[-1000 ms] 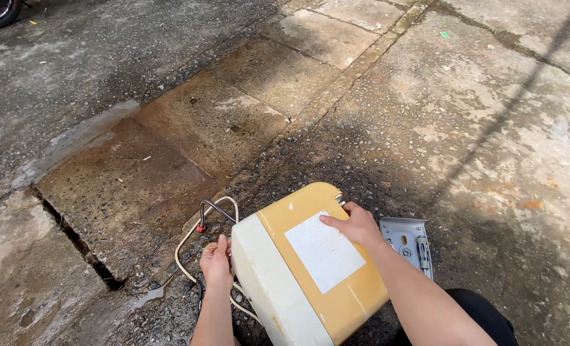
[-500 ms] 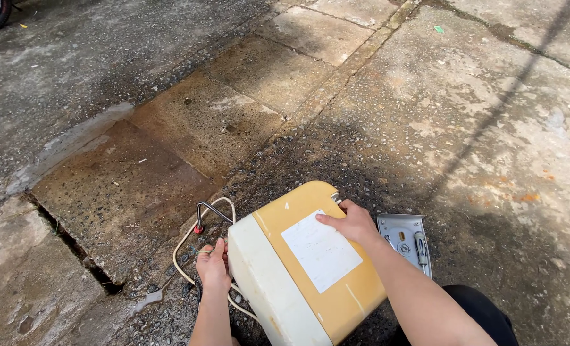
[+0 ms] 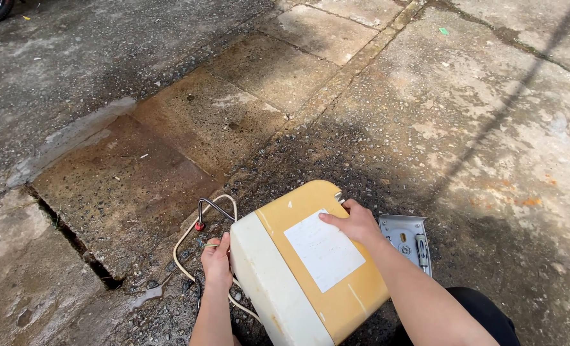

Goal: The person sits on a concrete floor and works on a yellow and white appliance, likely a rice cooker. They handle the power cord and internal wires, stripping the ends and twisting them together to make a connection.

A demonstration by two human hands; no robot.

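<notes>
Gripping the yellow-and-cream box [image 3: 304, 269] between them: left hand [image 3: 217, 259] closed on its cream edge, right hand [image 3: 355, 223] spread flat on top.

Over the past second the left hand [image 3: 217, 261] has slid slightly lower in the frame along the cream side of the yellow box [image 3: 307, 269], which has itself edged toward the bottom edge, as has the metal plate [image 3: 407, 234]
</notes>
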